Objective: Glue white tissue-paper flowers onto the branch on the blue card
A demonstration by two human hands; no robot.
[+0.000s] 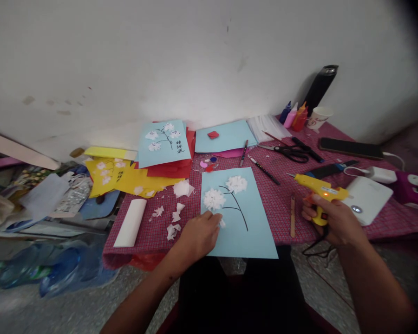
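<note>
A yellow hot glue gun (322, 190) is gripped in my right hand (334, 215), its nozzle pointing left and a small orange light lit on its side. My left hand (201, 232) lies over the lower left of a light blue paper sheet (257, 241), fingers pinched at a small white paper scrap (222, 223). On that sheet a black stem (239, 208) is drawn, with two fluffy white paper flowers, one at the left (214, 199) and one at the top (236, 184). Torn white paper pieces (173, 231) lie left of the sheet.
A white paper roll (130, 222) lies at the table's left edge. Behind are a finished flower picture (164, 143), scissors (287, 152), markers (264, 170) and paint bottles (300, 117). A wooden stick (292, 215), power bank (369, 199) and phone (350, 148) occupy the right.
</note>
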